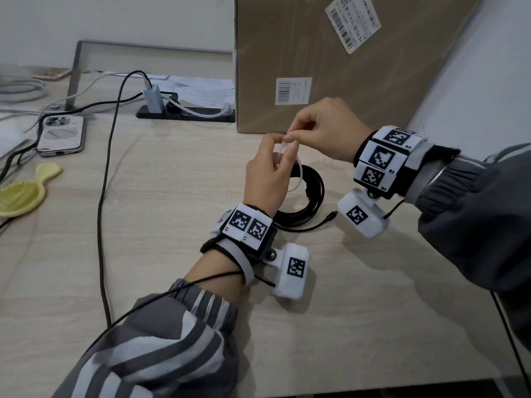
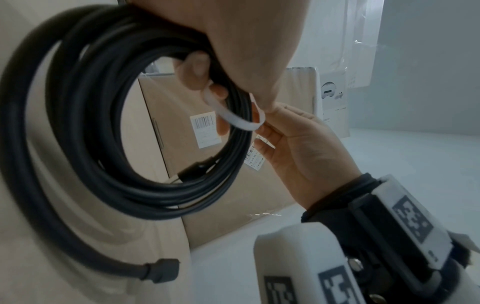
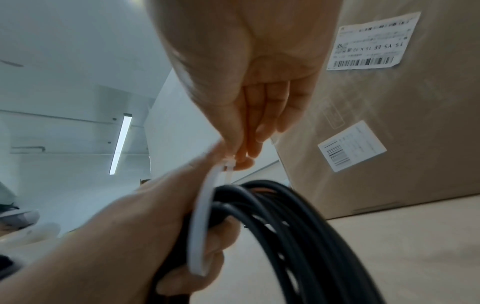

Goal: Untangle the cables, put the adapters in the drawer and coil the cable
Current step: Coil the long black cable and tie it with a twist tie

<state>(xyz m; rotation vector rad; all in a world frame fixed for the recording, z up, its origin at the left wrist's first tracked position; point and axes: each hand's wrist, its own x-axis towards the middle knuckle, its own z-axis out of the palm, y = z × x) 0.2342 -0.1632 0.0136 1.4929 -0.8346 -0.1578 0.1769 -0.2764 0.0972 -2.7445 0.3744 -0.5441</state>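
Nearest the head camera, a grey striped sleeve [image 1: 161, 340] leads up to the left hand [image 1: 265, 175], which is raised over the pale wood desk [image 1: 172, 196] with its fingers curled round a coiled black cable [image 2: 109, 127]. Around the bundle runs a white cable tie [image 3: 201, 222], looped loosely, not cinched. From the right the right hand [image 1: 324, 130] meets the left, thumb and fingertips pinching the tie where its ends cross. Part of the coil hangs down to the desk just right of the left wrist, and its loose end with a small plug [image 1: 332, 217] lies on the wood near the right wrist. Just behind the hands stands a large cardboard box [image 1: 344, 67]. Far left lie a phone [image 1: 61, 135], a yellow dish [image 1: 23, 193] and a black power strip [image 1: 184, 113] with a charger plugged in
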